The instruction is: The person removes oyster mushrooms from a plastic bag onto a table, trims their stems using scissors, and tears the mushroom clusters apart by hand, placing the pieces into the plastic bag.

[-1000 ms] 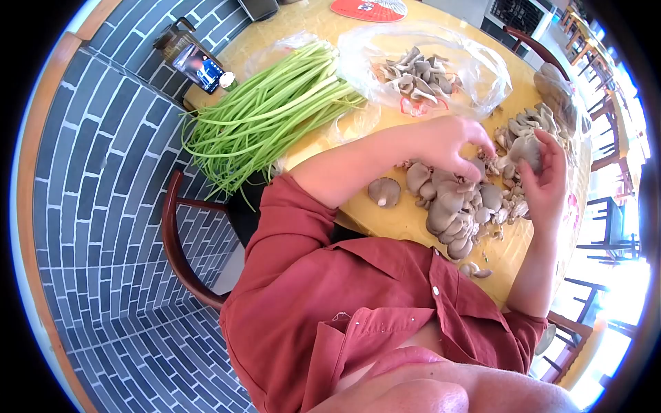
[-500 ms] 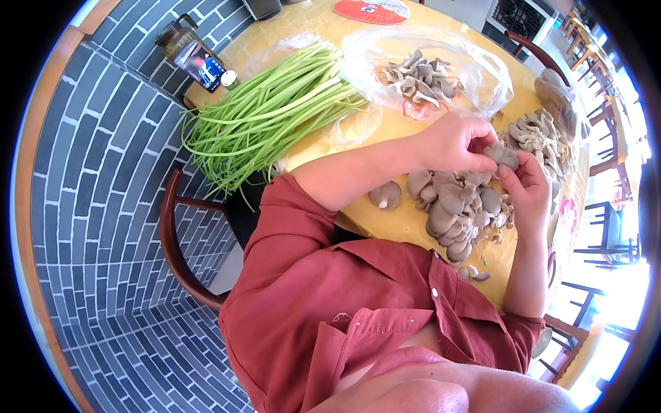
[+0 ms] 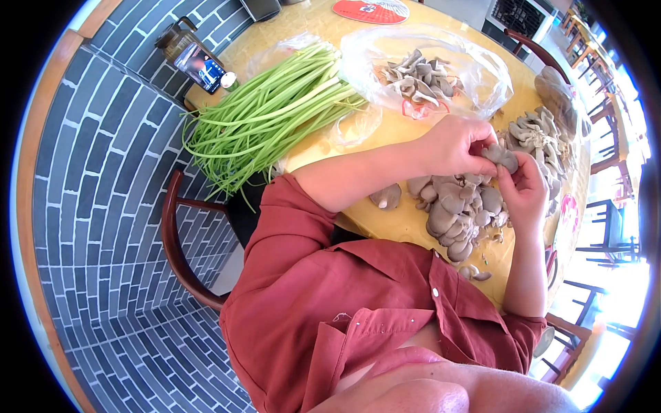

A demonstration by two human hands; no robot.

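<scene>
Both my hands meet over the table on a small grey oyster mushroom (image 3: 501, 158). My left hand (image 3: 458, 144) reaches across from the left and pinches its near side. Fingertips of my right hand (image 3: 527, 186) grip the mushroom from the right. Just below them lies a large clump of oyster mushrooms (image 3: 454, 210). A single mushroom (image 3: 385, 197) rests cap-side on the table, left of the clump. Beyond my left hand, a clear plastic bag (image 3: 482, 65) lies open with torn mushroom pieces (image 3: 420, 76) in it. The exact finger contact is partly hidden.
Long green stalks (image 3: 275, 110) cover the table's left part. Behind them a phone (image 3: 201, 69) leans on a dark jug (image 3: 175, 43). More mushrooms (image 3: 537, 138) lie at the right, beside another bag (image 3: 554, 96). A red fan (image 3: 372, 9) sits at the far edge. A wooden chair (image 3: 172, 241) stands left.
The mushroom between my hands has shifted slightly and shows a different outline. My hands have barely moved, and the rest looks the same.
</scene>
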